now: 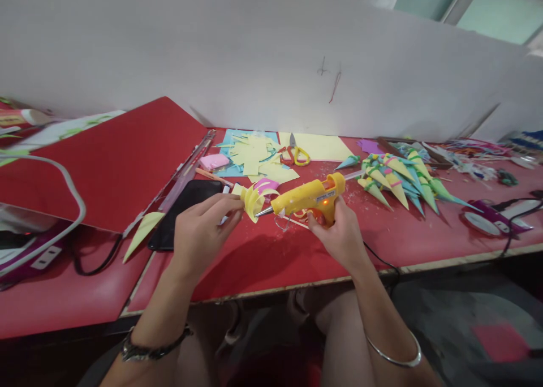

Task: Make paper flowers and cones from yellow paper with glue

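Meeting pale wall [254,64], red table [271,271] beneath hands [203,223]

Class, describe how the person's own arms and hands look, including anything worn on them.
The left hand and right hand are gloveless, and no sleeves show. A dark, chunky, uneven bracelet circles the left forearm; a thin silver bangle circles the right forearm.

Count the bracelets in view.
2: a dark bracelet on the left arm and a silver bangle on the right arm, whose hand holds the yellow glue gun.
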A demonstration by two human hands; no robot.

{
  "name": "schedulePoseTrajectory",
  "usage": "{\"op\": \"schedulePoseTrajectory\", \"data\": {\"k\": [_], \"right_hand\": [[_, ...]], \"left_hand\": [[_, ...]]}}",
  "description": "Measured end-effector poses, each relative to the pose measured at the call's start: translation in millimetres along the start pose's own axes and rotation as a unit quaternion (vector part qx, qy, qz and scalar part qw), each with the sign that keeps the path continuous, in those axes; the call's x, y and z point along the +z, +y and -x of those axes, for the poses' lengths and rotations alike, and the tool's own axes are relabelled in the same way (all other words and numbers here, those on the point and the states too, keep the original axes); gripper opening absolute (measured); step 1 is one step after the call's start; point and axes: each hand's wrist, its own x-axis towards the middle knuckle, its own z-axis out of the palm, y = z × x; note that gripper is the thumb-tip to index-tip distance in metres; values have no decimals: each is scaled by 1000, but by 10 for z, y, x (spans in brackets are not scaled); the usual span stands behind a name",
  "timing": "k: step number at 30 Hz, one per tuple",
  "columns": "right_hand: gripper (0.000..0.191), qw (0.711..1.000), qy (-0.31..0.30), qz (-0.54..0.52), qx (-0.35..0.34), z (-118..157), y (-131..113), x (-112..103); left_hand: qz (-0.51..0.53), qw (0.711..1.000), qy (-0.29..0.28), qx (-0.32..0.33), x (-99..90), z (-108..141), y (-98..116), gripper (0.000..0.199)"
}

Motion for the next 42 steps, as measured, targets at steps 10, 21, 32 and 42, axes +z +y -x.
{"op": "schedulePoseTrajectory", "data": {"k": [10,21,32,42], "right_hand": [[18,1000,5,-5,14,-7,38,16],[23,999,4,2,35,-18,56,6],[20,999,4,23,36,-26,78,-3],[17,998,23,49,27,-38,86,-2]], "left_hand": [[3,1000,-1,-18,9,5,-1,19],[8,1000,3,-15,1,-4,11,16],[-1,1000,9,-7,14,-5,12,16],[2,1000,2,-19,11,7,-3,18]]}}
